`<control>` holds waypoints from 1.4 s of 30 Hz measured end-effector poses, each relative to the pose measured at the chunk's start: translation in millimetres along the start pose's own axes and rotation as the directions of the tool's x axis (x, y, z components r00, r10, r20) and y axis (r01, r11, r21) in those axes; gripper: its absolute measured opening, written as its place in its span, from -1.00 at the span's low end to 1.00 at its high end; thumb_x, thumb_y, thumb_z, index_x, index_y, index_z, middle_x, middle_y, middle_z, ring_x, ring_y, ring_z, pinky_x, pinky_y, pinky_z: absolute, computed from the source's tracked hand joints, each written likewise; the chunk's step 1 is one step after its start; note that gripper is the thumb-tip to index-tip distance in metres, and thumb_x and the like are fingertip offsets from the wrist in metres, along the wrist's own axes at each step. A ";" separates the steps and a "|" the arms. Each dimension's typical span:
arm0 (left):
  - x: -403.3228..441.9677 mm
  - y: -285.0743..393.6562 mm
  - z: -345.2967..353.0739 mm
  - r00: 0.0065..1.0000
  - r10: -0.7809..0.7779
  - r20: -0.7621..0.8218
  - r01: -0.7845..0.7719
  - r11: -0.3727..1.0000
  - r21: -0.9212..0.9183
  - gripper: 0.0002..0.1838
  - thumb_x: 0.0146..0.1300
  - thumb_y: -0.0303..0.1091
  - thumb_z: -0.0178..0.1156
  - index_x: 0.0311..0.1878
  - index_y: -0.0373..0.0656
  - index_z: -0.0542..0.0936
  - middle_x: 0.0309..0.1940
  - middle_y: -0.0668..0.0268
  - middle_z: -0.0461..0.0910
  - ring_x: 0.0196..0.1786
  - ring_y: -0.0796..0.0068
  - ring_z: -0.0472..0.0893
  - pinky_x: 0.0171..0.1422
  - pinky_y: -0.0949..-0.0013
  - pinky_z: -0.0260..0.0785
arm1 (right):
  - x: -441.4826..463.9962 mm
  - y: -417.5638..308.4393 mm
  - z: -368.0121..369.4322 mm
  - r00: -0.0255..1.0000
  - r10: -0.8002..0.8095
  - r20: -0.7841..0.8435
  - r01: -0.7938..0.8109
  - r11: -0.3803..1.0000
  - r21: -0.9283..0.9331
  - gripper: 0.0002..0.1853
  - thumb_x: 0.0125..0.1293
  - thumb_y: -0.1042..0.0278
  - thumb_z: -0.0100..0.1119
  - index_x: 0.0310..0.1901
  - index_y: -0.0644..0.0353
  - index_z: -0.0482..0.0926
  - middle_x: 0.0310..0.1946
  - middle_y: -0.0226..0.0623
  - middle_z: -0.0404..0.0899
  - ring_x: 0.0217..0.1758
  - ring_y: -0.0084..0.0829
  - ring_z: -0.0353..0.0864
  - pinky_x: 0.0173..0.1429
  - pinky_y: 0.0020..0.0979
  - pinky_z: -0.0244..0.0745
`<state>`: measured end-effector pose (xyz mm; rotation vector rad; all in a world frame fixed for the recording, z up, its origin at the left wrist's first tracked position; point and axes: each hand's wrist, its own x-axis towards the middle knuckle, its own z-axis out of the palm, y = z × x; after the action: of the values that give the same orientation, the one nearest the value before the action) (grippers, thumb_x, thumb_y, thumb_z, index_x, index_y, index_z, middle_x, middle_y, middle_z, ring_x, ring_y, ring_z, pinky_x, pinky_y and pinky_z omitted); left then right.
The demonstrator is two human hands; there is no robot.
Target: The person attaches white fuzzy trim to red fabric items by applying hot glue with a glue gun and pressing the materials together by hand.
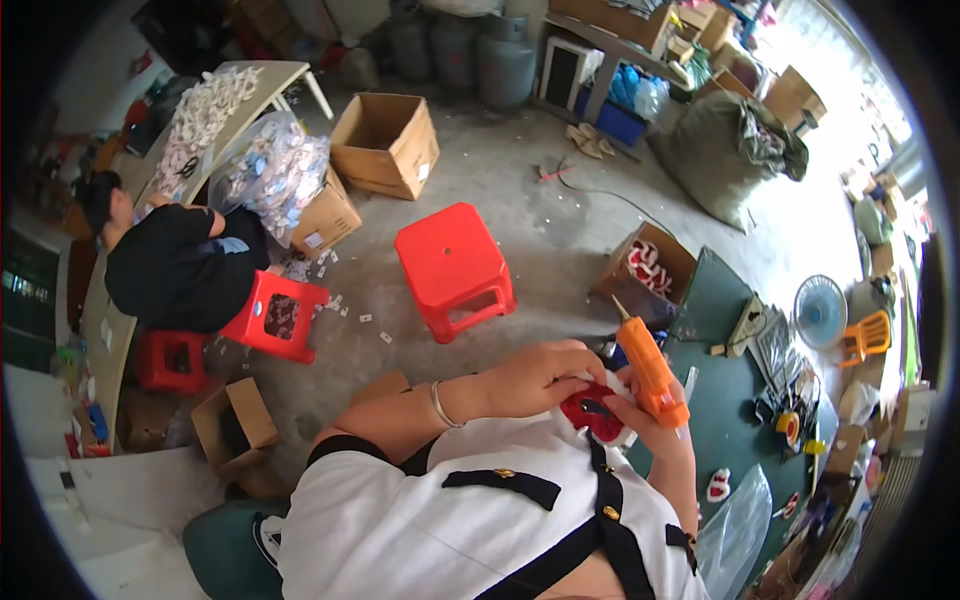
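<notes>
My left hand (540, 376), with a bangle on its wrist, is closed. Its fingers pinch a small red piece with white edging (592, 414), held close to my chest. A dark patch shows in the middle of that piece. My right hand (648, 428) is closed around an orange glue gun (648, 366), whose nozzle points up and away from me. The right thumb also presses on the red piece from the other side. Part of the red piece is hidden behind my fingers.
A green table (712, 410) at my right bears a plastic bag (735, 530) and a red-and-white piece (718, 485). A carton (648, 270) holds similar pieces. A red stool (450, 255) stands ahead. At left, a person (180, 262) sits by a long table (272, 78).
</notes>
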<state>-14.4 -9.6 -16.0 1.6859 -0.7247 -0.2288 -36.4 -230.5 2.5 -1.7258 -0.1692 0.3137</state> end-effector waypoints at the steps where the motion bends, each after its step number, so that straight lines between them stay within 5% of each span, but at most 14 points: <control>1: 0.8 -0.3 -0.9 1.000 0.012 0.020 -0.013 1.000 0.020 -0.81 0.20 -0.59 0.06 -0.13 -0.18 0.51 -0.24 0.21 0.46 -0.22 0.27 0.52 -0.11 0.35 0.38 | 1.0 -1.2 -0.8 1.000 -0.010 -0.004 0.010 1.000 -0.018 -0.64 -0.05 0.54 0.43 -0.21 0.21 0.49 -0.43 -0.54 0.49 -0.35 -0.69 0.43 -0.27 -0.58 0.37; 9: 2.8 1.7 3.4 0.997 0.019 0.070 -0.024 0.997 0.068 -0.75 0.09 -0.59 0.07 -0.15 -0.12 0.50 -0.35 0.20 0.42 -0.28 0.20 0.50 -0.19 0.29 0.36 | 2.9 -9.4 -1.0 1.000 0.005 0.030 0.001 0.982 -0.191 -0.64 -0.06 0.56 0.42 -0.21 0.24 0.49 -0.43 -0.49 0.50 -0.35 -0.65 0.45 -0.24 -0.57 0.38; 15: 4.9 1.1 8.4 0.989 -0.022 0.147 0.008 0.995 0.097 -0.74 0.00 -0.57 0.07 -0.19 -0.12 0.48 -0.36 0.21 0.41 -0.35 0.20 0.48 -0.28 0.26 0.34 | 2.0 -8.8 -1.8 0.998 0.032 0.045 -0.026 0.992 -0.127 -0.64 -0.07 0.55 0.43 -0.21 0.23 0.49 -0.42 -0.50 0.49 -0.37 -0.67 0.44 -0.26 -0.57 0.37; 18: 6.0 -2.3 11.8 0.992 0.078 0.103 -0.088 0.992 0.090 -0.76 -0.02 -0.56 0.07 -0.22 -0.13 0.49 -0.37 0.22 0.40 -0.38 0.19 0.48 -0.31 0.25 0.35 | 1.3 -7.9 -0.6 0.998 0.031 0.058 -0.022 0.987 -0.157 -0.64 -0.07 0.55 0.43 -0.22 0.23 0.49 -0.43 -0.50 0.49 -0.37 -0.69 0.43 -0.27 -0.58 0.36; 21: 5.6 -2.1 13.2 0.994 0.091 0.054 -0.096 0.988 0.118 -0.81 -0.01 -0.55 0.07 -0.27 -0.15 0.49 -0.37 0.21 0.39 -0.38 0.18 0.49 -0.31 0.24 0.35 | 2.2 -3.8 2.0 0.999 0.040 -0.027 -0.040 0.999 -0.009 -0.67 -0.13 0.63 0.41 -0.31 0.20 0.49 -0.39 -0.53 0.49 -0.39 -0.68 0.33 -0.28 -0.60 0.27; 31: 1.7 -1.5 15.9 0.990 0.136 0.032 -0.140 0.967 0.212 -0.88 0.00 -0.54 0.07 -0.35 -0.17 0.47 -0.40 0.19 0.38 -0.42 0.13 0.48 -0.33 0.19 0.36 | 2.5 -0.3 5.3 0.998 0.055 0.018 -0.055 0.998 -0.011 -0.67 -0.08 0.64 0.39 -0.27 0.21 0.47 -0.39 -0.50 0.50 -0.38 -0.67 0.42 -0.27 -0.59 0.35; 39: -2.6 5.2 15.7 0.995 0.098 -0.015 -0.097 0.992 0.087 -0.87 -0.02 -0.51 0.15 -0.36 -0.19 0.44 -0.43 0.19 0.36 -0.44 0.19 0.46 -0.34 0.26 0.34 | 4.6 4.1 7.5 0.998 0.064 0.025 -0.067 0.982 0.176 -0.68 -0.08 0.67 0.37 -0.28 0.23 0.48 -0.39 -0.48 0.50 -0.33 -0.67 0.44 -0.22 -0.60 0.36; 42: 2.8 -2.4 25.0 0.971 0.161 -0.176 -0.167 0.986 -0.023 -0.84 0.07 -0.54 0.21 -0.32 -0.18 0.42 -0.39 0.27 0.44 -0.44 0.40 0.51 -0.34 0.43 0.36 | 0.9 5.9 4.4 0.997 0.071 -0.029 -0.061 0.963 0.264 -0.70 -0.06 0.67 0.35 -0.28 0.23 0.48 -0.37 -0.46 0.50 -0.30 -0.65 0.45 -0.20 -0.59 0.37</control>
<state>-24.5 -31.3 -24.0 1.5786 -0.7193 0.0213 -37.2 -227.1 -4.1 -1.4751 -0.0389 0.3365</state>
